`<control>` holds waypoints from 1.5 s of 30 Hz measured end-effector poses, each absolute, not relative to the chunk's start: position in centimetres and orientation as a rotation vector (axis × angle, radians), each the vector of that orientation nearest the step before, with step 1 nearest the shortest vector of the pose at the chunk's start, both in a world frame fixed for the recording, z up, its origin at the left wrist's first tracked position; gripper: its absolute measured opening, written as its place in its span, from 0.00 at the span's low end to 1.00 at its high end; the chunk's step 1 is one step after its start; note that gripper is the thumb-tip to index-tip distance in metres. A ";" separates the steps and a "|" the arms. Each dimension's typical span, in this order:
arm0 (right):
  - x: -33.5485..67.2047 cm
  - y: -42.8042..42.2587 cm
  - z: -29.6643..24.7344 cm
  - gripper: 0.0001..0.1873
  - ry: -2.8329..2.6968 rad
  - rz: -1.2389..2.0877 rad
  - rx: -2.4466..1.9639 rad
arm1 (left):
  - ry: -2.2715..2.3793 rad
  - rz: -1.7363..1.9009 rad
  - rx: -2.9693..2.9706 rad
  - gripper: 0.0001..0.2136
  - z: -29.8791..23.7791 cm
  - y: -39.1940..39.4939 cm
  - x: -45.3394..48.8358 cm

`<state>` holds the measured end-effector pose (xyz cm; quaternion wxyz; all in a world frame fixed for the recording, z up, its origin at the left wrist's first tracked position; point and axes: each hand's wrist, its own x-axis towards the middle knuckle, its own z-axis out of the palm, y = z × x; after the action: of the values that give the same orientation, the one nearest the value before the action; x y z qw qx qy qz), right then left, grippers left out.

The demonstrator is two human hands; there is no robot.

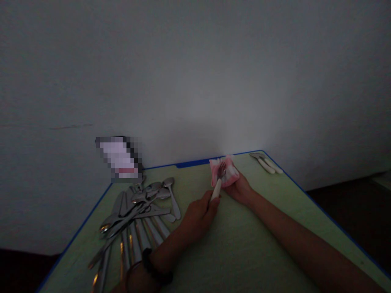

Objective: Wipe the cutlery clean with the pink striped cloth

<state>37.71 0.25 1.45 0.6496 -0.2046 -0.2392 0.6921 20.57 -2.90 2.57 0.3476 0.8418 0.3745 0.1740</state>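
One fork (pixel 218 185), tines (pixel 221 171) forward, axis apparently angled right.

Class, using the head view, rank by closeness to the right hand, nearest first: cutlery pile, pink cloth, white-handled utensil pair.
1. Pink cloth, in the right hand
2. White-handled utensil pair, far right
3. Cutlery pile, on the left

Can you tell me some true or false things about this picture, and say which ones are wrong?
1. The left hand holds a fork. True.
2. The right hand holds a spoon. False: it holds a cloth.
3. The cloth is all blue. False: it is pink and white.
4. Two white-handled utensils lie near the far right corner of the table. True.
5. The big pile of cutlery is on the right. False: it is on the left.
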 end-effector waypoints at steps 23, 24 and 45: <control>37.6 0.1 1.8 0.15 -0.535 1.589 -0.465 | 0.962 0.425 2.252 0.17 2.7 -2.9 20.6; 37.5 0.1 1.8 0.15 -0.545 1.585 -0.457 | 0.959 0.425 2.246 0.17 2.6 -2.9 20.6; 37.6 0.2 1.7 0.17 -0.535 1.607 -0.428 | 0.968 0.433 2.178 0.17 2.6 -2.9 20.7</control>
<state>37.56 0.23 1.68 0.6422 -0.1880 -0.2346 0.7051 20.66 -2.91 2.63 0.3518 0.8417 0.3739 0.1675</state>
